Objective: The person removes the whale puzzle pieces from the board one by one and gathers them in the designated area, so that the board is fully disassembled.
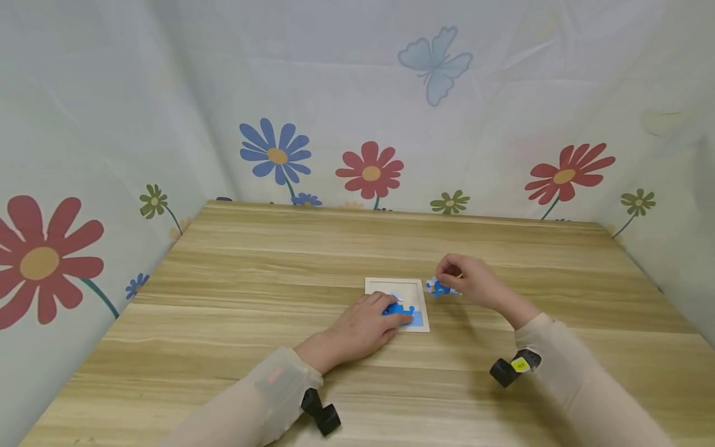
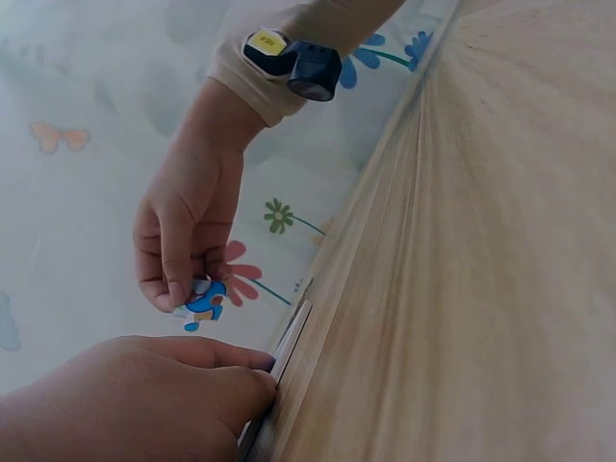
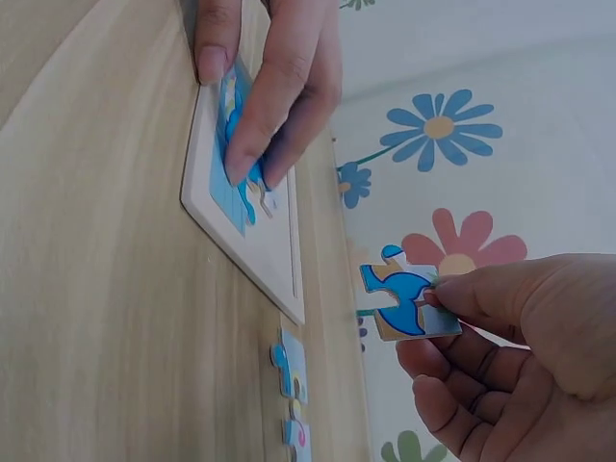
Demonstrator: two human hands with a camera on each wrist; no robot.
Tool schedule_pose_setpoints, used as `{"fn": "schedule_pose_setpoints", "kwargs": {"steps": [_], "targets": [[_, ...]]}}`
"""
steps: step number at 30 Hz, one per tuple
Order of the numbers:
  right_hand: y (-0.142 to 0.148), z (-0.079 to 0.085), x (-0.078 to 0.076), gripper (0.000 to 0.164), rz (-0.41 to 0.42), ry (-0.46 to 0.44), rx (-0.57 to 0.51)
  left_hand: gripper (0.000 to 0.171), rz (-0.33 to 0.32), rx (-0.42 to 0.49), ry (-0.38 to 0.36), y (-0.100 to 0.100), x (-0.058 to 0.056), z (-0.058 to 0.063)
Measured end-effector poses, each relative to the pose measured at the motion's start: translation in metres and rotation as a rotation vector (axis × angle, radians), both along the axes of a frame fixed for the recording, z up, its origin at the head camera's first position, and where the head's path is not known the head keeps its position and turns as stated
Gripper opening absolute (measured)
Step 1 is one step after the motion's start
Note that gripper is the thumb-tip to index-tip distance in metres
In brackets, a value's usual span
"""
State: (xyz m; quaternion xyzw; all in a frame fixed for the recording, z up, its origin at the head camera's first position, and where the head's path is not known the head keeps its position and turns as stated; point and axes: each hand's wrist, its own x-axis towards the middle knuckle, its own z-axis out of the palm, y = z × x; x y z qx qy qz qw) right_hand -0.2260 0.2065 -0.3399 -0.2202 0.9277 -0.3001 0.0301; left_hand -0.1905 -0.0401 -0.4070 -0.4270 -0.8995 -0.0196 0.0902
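Observation:
Between thumb and fingers, my right hand (image 1: 475, 280) pinches a jigsaw puzzle piece (image 3: 399, 300) with a blue picture on it, held up off the table just right of a pale wooden puzzle tray (image 1: 426, 313). My left hand (image 1: 360, 326) lies over the tray's left and front part. Its extended fingers press on blue assembled pieces (image 3: 231, 197) inside the tray, seen from the side in the right wrist view. Those fingers hide part of the picture. The tray's upper part shows bare pale wood.
Two loose puzzle pieces lie on the table beside the tray: one blue and white (image 3: 293, 364), the other with a pink mark (image 3: 297, 435). The wood-grain table (image 1: 251, 279) meets a flower-printed cloth (image 1: 313, 81) at the back and sides.

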Motion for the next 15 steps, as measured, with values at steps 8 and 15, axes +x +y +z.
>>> {"fn": "schedule_pose_setpoints", "kwargs": {"steps": [8,15], "targets": [[0.015,0.004,-0.002,0.005,0.007,0.006,0.014,0.035,0.001,0.011,-0.01,0.0,0.001,0.001],[0.027,0.005,-0.005,0.005,0.012,0.0,0.046,0.034,-0.004,0.021,-0.01,0.001,0.001,0.001]]}}
